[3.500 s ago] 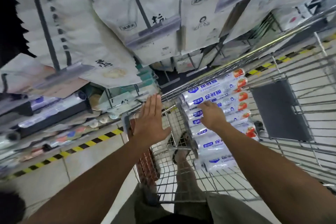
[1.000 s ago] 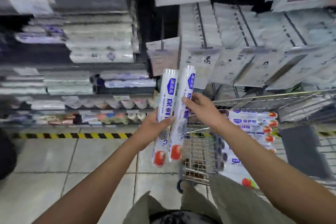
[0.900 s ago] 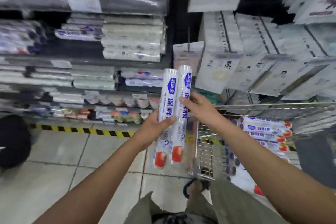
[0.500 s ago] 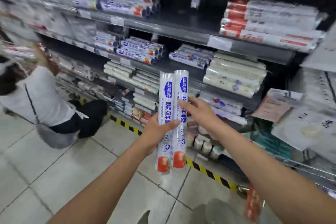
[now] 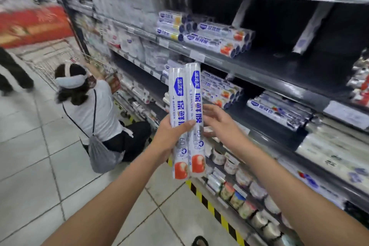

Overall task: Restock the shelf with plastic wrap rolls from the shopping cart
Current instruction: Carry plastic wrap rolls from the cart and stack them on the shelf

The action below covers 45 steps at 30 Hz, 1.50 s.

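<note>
My left hand (image 5: 169, 138) grips two white plastic wrap rolls (image 5: 186, 110) side by side, upright, their blue labels high and red tomato pictures at the lower ends. My right hand (image 5: 216, 121) hovers just right of the rolls with fingers spread and loose, holding nothing. Behind them runs the dark shelf (image 5: 249, 75), with matching rolls stacked on an upper level (image 5: 217, 38) and a lower level (image 5: 221, 91). The shopping cart I took them from is out of view.
A person in a white top (image 5: 93, 110) crouches on the tiled floor at the left, reaching into the low shelves. Another cart (image 5: 50, 60) stands behind them. Yellow-black tape (image 5: 209, 203) marks the shelf base. Small jars (image 5: 237, 177) line the bottom level.
My view has swung left along the aisle and closer to the shelf. My right hand has come off the rolls, which my left hand alone now holds.
</note>
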Motion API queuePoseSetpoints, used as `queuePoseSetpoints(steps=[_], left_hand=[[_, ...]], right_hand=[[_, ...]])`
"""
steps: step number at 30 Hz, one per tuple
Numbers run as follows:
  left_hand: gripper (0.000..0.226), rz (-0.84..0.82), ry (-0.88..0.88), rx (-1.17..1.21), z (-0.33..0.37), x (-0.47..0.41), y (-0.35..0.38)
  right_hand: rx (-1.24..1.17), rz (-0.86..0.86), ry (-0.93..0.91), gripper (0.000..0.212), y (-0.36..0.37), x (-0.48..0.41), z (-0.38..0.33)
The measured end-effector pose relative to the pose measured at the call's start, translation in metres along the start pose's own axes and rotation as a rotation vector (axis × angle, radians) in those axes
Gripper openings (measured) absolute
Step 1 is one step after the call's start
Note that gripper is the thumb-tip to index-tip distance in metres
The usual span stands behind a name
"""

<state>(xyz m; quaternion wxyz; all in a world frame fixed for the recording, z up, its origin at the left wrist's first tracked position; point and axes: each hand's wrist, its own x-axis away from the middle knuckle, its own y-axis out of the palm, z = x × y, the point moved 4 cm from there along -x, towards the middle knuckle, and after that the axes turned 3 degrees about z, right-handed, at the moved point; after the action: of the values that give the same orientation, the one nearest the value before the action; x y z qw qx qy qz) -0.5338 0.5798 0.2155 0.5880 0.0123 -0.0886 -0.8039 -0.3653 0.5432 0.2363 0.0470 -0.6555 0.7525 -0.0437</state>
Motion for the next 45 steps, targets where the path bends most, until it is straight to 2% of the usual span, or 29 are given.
queuePoseSetpoints(steps=[3, 8, 13, 21, 23, 27, 29, 31, 36, 42, 45], left_hand=[[0.039, 0.034, 0.039, 0.003, 0.026, -0.052, -0.005], [0.034, 0.062, 0.105, 0.056, 0.064, -0.131, 0.000], [0.038, 0.080, 0.119, 0.144, 0.083, -0.199, 0.012], [0.054, -0.019, 0.115, 0.261, 0.100, -0.293, 0.042], [0.058, -0.072, 0.100, 0.328, 0.108, -0.316, 0.042], [0.060, -0.120, 0.076, 0.397, 0.121, -0.365, 0.027], [0.047, -0.142, 0.047, 0.428, 0.125, -0.390, 0.016], [0.036, -0.155, 0.016, 0.457, 0.128, -0.413, 0.007], [0.039, -0.203, -0.029, 0.475, 0.134, -0.454, -0.009], [0.030, -0.263, -0.043, 0.526, 0.137, -0.483, -0.018], [0.042, -0.303, -0.062, 0.536, 0.141, -0.491, -0.015]], right_hand=[[0.036, 0.016, -0.063, 0.041, 0.001, -0.051, -0.014], [0.063, 0.036, -0.143, 0.028, -0.011, -0.127, -0.034], [0.191, 0.125, -0.188, 0.044, -0.027, -0.177, -0.049], [0.364, 0.325, -0.286, 0.045, -0.064, -0.247, -0.081], [0.504, 0.392, -0.288, 0.045, -0.083, -0.267, -0.093], [1.002, 0.531, -0.352, 0.049, -0.122, -0.310, -0.119], [1.156, 0.556, -0.334, 0.049, -0.136, -0.334, -0.130], [1.200, 0.544, -0.281, 0.049, -0.146, -0.357, -0.134], [1.265, 0.502, -0.115, 0.047, -0.152, -0.395, -0.119], [1.370, 0.529, -0.096, 0.043, -0.142, -0.417, -0.112], [1.408, 0.537, -0.088, 0.046, -0.144, -0.421, -0.108]])
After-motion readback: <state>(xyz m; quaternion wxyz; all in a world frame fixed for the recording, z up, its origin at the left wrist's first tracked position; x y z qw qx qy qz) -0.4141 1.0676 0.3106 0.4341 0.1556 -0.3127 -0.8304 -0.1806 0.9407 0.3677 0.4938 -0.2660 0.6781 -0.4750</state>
